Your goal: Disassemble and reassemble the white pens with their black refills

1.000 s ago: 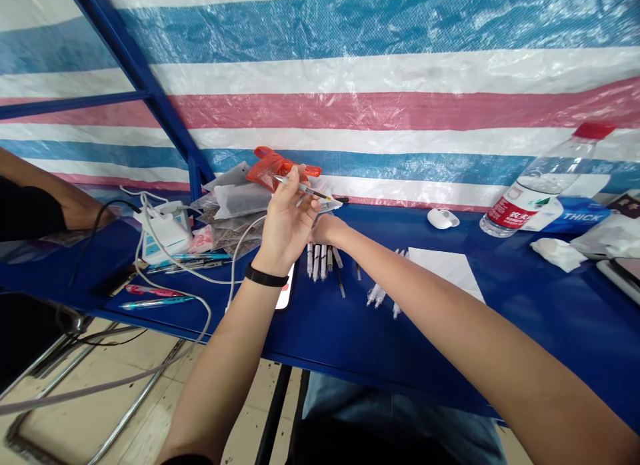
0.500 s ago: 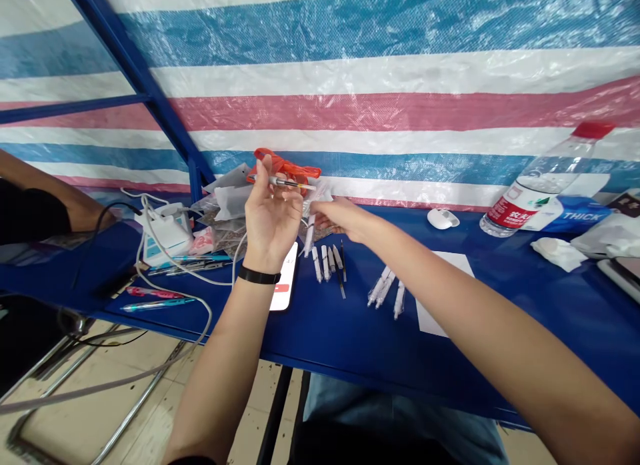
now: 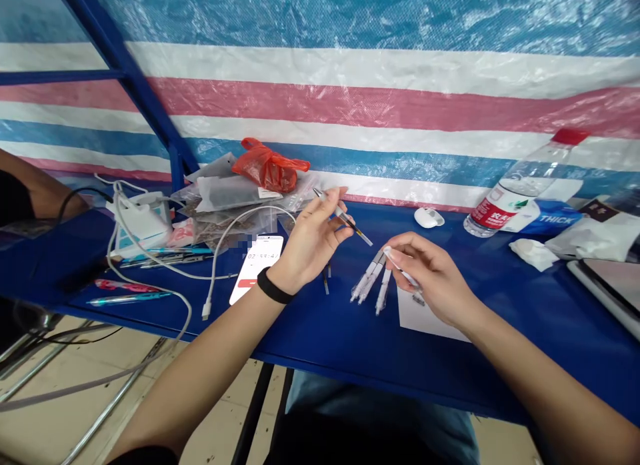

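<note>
**A:** Head view: what do we log for the surface and room?

**B:** We see a blue table (image 3: 310,332) against a striped tarp (image 3: 380,92), with a tiled floor (image 3: 210,412) below. Another person's forearm (image 3: 30,188) rests at the far left.

**A:** Hands?

**B:** Our left hand (image 3: 313,242) pinches a slim metal-tipped pen (image 3: 345,216) between thumb and fingers, raised above the table. Our right hand (image 3: 430,275) grasps a white pen barrel (image 3: 400,272), just beside three white pen bodies (image 3: 369,283) on the table.

**A:** Around them?

**B:** A white paper sheet (image 3: 425,322) lies under our right hand. A phone (image 3: 255,268) showing a timer lies left of our left hand, with a white charger (image 3: 143,222) beyond. A water bottle (image 3: 520,185) stands far right.
</note>
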`<state>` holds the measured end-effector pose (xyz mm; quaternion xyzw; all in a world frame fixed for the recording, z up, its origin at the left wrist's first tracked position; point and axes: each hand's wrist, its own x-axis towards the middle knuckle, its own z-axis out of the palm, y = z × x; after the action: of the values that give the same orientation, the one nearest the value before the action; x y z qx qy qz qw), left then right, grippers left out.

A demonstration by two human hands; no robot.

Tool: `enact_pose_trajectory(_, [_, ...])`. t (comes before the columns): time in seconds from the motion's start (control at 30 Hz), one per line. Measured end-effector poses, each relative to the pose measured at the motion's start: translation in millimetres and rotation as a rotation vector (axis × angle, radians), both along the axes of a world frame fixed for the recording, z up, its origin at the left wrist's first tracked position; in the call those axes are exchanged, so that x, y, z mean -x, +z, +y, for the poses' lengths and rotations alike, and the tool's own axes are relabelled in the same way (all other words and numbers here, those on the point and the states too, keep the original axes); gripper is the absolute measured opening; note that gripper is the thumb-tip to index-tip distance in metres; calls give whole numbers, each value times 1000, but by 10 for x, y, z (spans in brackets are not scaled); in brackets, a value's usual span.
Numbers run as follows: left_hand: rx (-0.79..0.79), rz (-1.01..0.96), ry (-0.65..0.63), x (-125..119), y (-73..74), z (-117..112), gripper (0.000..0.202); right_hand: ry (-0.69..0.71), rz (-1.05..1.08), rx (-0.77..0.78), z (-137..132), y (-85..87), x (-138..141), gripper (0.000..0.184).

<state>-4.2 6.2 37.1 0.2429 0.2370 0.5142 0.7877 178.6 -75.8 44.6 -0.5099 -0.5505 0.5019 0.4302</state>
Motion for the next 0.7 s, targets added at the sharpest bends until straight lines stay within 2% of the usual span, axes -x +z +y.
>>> enact_pose_trajectory(0.2, [-116, -17, -90, -89, -137, -99, 21, -37, -67, -144, -8, -38, 73, 40])
enact_pose_trajectory(0.37, [-251, 82, -142, -193, -237, -221, 24, -223, -147, -345, -36, -131, 90, 31])
enact_pose_trajectory(0.53, [-260, 120, -142, -236, -270, -269, 23, -350, -325, -511, -77, -168, 83, 20])
enact_pose_trajectory(0.6, [-265, 137, -131, -225, -275, -261, 21, -374, -333, -503, -86, -143, 84, 26])
enact_pose_trajectory(0.7, [-299, 175, -139, -199, -280, -242, 22, -302, -248, -350, -77, -78, 70, 45])
